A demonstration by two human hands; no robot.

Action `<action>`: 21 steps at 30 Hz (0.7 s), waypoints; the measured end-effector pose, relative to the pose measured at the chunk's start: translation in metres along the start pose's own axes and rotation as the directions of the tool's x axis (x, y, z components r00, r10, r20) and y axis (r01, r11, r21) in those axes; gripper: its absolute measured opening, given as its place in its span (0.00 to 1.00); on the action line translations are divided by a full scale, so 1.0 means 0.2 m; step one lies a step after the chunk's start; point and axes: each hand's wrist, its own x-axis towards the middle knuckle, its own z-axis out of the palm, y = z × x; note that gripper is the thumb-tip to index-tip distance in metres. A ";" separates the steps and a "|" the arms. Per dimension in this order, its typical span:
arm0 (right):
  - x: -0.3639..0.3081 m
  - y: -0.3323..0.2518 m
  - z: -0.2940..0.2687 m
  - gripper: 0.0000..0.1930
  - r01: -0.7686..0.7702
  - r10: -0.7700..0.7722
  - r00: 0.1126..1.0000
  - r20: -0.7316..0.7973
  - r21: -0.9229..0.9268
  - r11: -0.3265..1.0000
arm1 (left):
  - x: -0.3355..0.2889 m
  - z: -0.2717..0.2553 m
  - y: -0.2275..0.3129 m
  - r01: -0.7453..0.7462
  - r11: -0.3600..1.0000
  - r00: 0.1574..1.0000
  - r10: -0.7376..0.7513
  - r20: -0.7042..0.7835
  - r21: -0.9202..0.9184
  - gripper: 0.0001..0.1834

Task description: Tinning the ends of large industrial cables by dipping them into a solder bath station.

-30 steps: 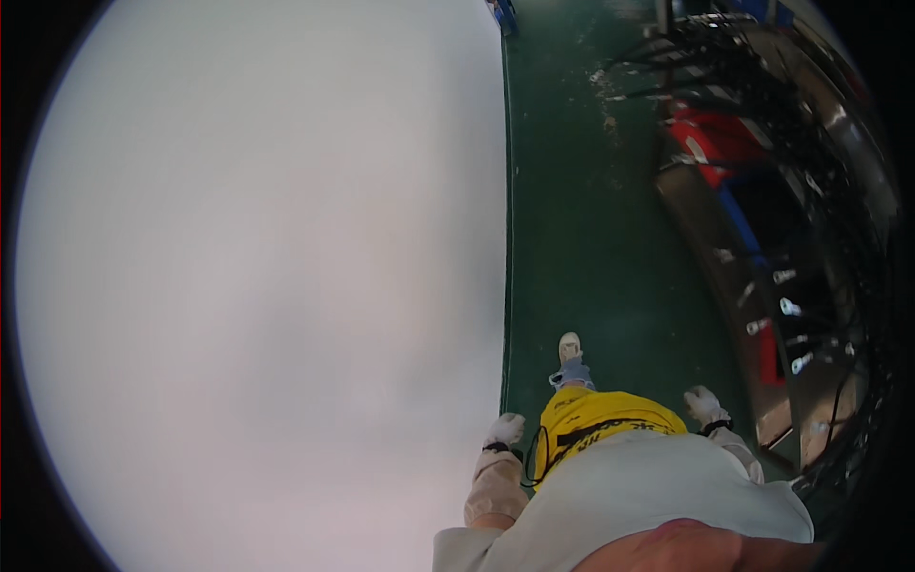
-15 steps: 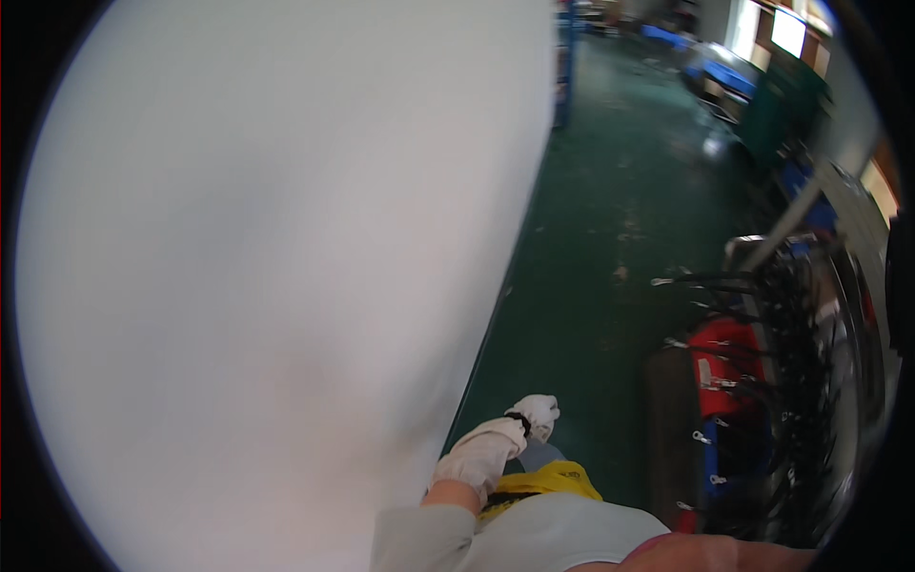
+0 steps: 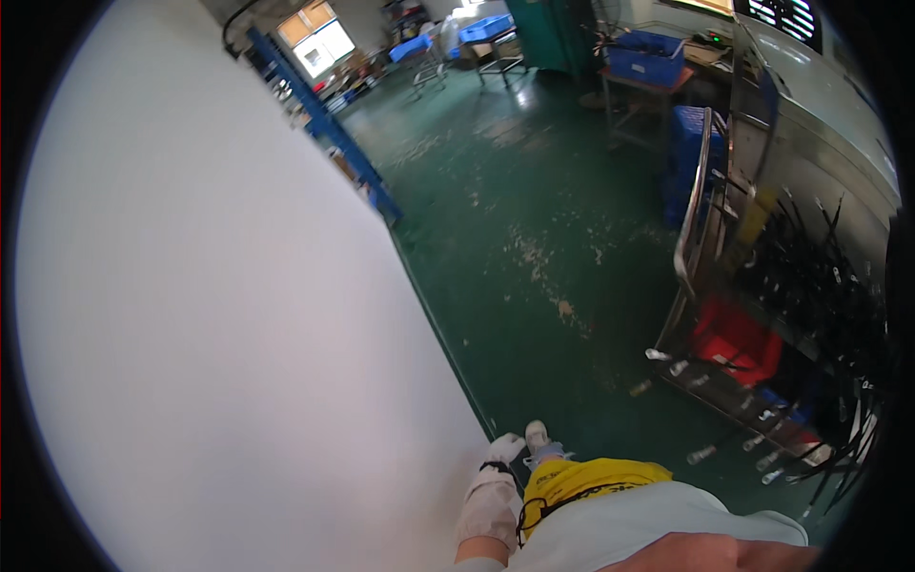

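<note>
My left hand (image 3: 506,447) wears a white glove with a dark band at the wrist and hangs low beside the white wall. Its fingers look curled in, and nothing shows in them. The left forearm (image 3: 489,510) has a pale sleeve cover. Of my right arm (image 3: 701,553), only bare skin shows along the lower edge; the right hand is out of view. Nearest on that side is a bundle of black cables (image 3: 810,276) with metal lug ends, above a red bin (image 3: 736,340).
A white wall (image 3: 257,315) fills the left side. Green floor (image 3: 457,257) runs ahead. A cart's metal rail (image 3: 701,191) stands at right, with blue crates (image 3: 693,157) behind it. Farther off are a blue bin (image 3: 646,57) on a stand and a blue post (image 3: 324,124).
The view has turned to the right and moved forward, with more of the room showing. My left hand now hangs closer to the wall. The cable bundle and red bin sit lower right.
</note>
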 end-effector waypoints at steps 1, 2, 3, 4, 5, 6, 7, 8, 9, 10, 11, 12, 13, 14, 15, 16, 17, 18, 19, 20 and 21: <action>0.01 -0.08 0.02 0.15 -0.036 0.036 0.999 0.003 0.029 0.999 | 0.09 -0.05 -0.07 0.057 0.998 0.993 -0.059 0.099 0.018 0.26; 0.01 -0.17 0.04 0.15 -0.065 0.064 0.998 0.013 0.052 0.997 | 0.19 -0.08 -0.12 0.058 0.998 0.995 -0.060 0.074 0.028 0.26; 0.00 -0.23 0.07 0.15 -0.102 0.101 0.995 0.023 0.074 0.992 | 0.27 -0.11 -0.12 0.050 0.998 0.997 -0.052 0.056 0.039 0.27; -0.01 -0.29 0.10 0.15 -0.140 0.137 0.990 0.034 0.096 0.985 | 0.34 -0.15 -0.14 0.028 0.997 0.996 -0.033 0.078 0.065 0.27; -0.02 -0.32 0.10 0.16 -0.184 0.180 0.983 0.043 0.118 0.976 | 0.40 -0.20 -0.10 0.016 0.998 0.997 -0.021 0.080 0.065 0.27; 0.00 -0.37 0.08 0.16 -0.220 0.215 0.975 0.046 0.140 0.966 | 0.47 -0.28 -0.06 0.004 0.998 0.997 -0.009 0.072 0.063 0.27; 0.02 -0.40 0.06 0.16 -0.257 0.252 0.966 0.050 0.162 0.953 | 0.57 -0.34 -0.03 -0.026 0.996 0.996 0.018 0.089 0.089 0.27; 0.14 -0.54 -0.03 0.16 -0.273 0.272 0.962 0.037 0.201 0.941 | 0.73 -0.52 -0.03 0.030 0.998 0.989 -0.021 0.149 -0.054 0.27; 0.19 -0.62 -0.07 0.16 -0.299 0.298 0.954 0.041 0.231 0.926 | 0.85 -0.62 -0.04 0.104 0.976 0.971 -0.057 0.234 -0.193 0.27; 0.23 -0.70 -0.10 0.16 -0.319 0.317 0.947 0.051 0.256 0.913 | 0.98 -0.69 -0.06 0.039 0.994 0.980 -0.018 0.198 -0.104 0.26; 0.25 -0.76 -0.11 0.16 -0.349 0.344 0.936 0.067 0.281 0.894 | 1.08 -0.73 -0.02 0.022 0.997 0.976 -0.006 0.216 -0.072 0.26; 0.28 -0.82 -0.11 0.16 -0.378 0.371 0.925 0.084 0.306 0.874 | 1.16 -0.77 0.06 -0.074 0.995 0.978 0.087 0.192 -0.072 0.26; 0.30 -0.87 -0.12 0.16 -0.404 0.393 0.914 0.100 0.330 0.853 | 1.23 -0.80 0.14 -0.169 0.983 0.970 0.179 0.167 -0.073 0.26; 0.37 -0.91 -0.17 0.16 -0.420 0.411 0.906 0.105 0.351 0.837 | 1.31 -0.86 0.26 -0.259 0.955 0.939 0.283 0.194 -0.142 0.19; 0.44 -0.94 -0.23 0.16 -0.434 0.425 0.899 0.109 0.371 0.821 | 1.41 -0.89 0.33 -0.275 0.954 0.934 0.296 0.201 -0.122 0.19; 0.51 -0.98 -0.29 0.16 -0.441 0.433 0.894 0.114 0.388 0.809 | 1.51 -0.92 0.37 -0.297 0.944 0.924 0.322 0.208 -0.143 0.19; 0.58 -1.02 -0.36 0.16 -0.445 0.437 0.892 0.118 0.402 0.800 | 1.60 -0.97 0.40 -0.315 0.934 0.914 0.346 0.212 -0.167 0.19; 0.59 -1.00 -0.37 0.16 -0.482 0.469 0.872 0.141 0.417 0.771 | 1.55 -0.99 0.57 -0.334 0.942 0.914 0.334 0.231 -0.038 0.22; 0.62 -0.99 -0.42 0.16 -0.500 0.485 0.861 0.153 0.429 0.752 | 1.52 -1.04 0.64 -0.349 0.937 0.906 0.344 0.247 -0.024 0.22; 0.76 -0.93 -0.56 0.16 -0.503 0.500 0.856 0.133 0.443 0.742 | 1.58 -1.14 0.77 -0.388 0.917 0.905 0.361 0.224 0.089 0.23; 0.89 -0.86 -0.71 0.16 -0.504 0.513 0.850 0.114 0.455 0.734 | 1.68 -1.21 0.88 -0.415 0.887 0.904 0.378 0.199 0.201 0.24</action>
